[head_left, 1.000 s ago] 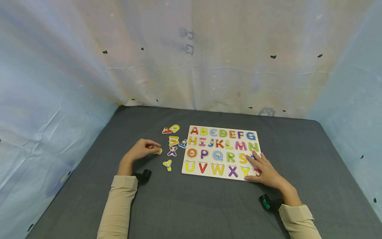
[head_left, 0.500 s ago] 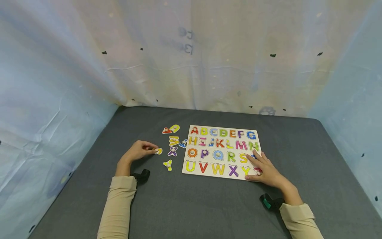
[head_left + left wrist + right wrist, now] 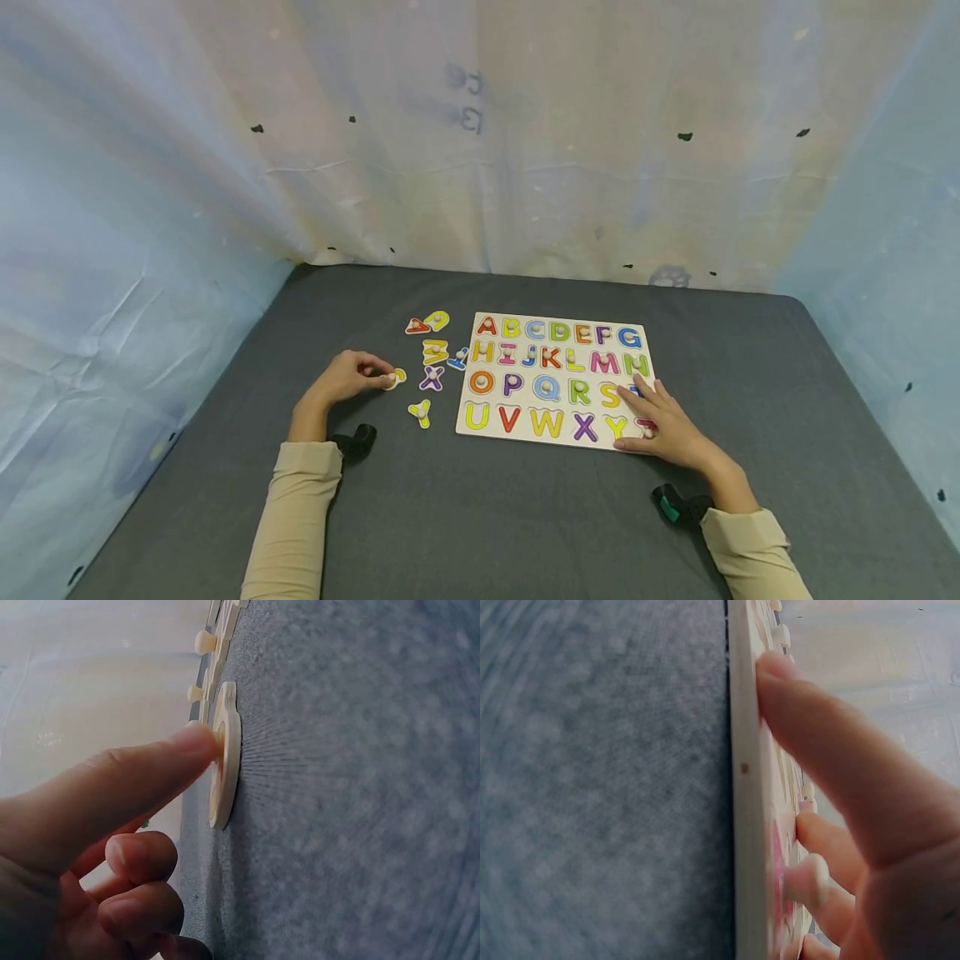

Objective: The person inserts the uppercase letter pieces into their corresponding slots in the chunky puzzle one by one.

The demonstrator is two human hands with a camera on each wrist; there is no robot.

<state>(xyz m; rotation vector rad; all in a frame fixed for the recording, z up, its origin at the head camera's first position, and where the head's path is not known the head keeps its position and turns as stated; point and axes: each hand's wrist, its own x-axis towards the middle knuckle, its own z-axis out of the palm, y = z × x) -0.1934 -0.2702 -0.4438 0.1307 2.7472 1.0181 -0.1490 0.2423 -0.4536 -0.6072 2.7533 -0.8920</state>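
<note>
In the head view my left hand [image 3: 348, 377] pinches the knob of a yellow letter piece [image 3: 398, 377], left of the board. Its curved letter is partly covered by my fingertips. The left wrist view shows my thumb [image 3: 161, 761] against the knob, with the piece [image 3: 230, 765] low over the grey cloth. My right hand [image 3: 667, 427] rests on the lower right corner of the alphabet puzzle board [image 3: 562, 437], fingers spread. In the right wrist view its thumb [image 3: 817, 724] lies on the board's edge [image 3: 746, 825], near a knob [image 3: 810, 879].
Between left hand and board lie loose knobbed letters: a red V [image 3: 417, 326], a yellow U [image 3: 437, 320], a yellow W [image 3: 435, 351], a blue T [image 3: 458, 359], a purple X [image 3: 431, 378] and a yellow Y [image 3: 420, 413]. Cloth walls [image 3: 480, 192] enclose the grey table [image 3: 480, 517].
The yellow piece under my left fingertips has turned a little, and the hand has shifted slightly left. My right hand stays on the board; the loose letters lie as before.
</note>
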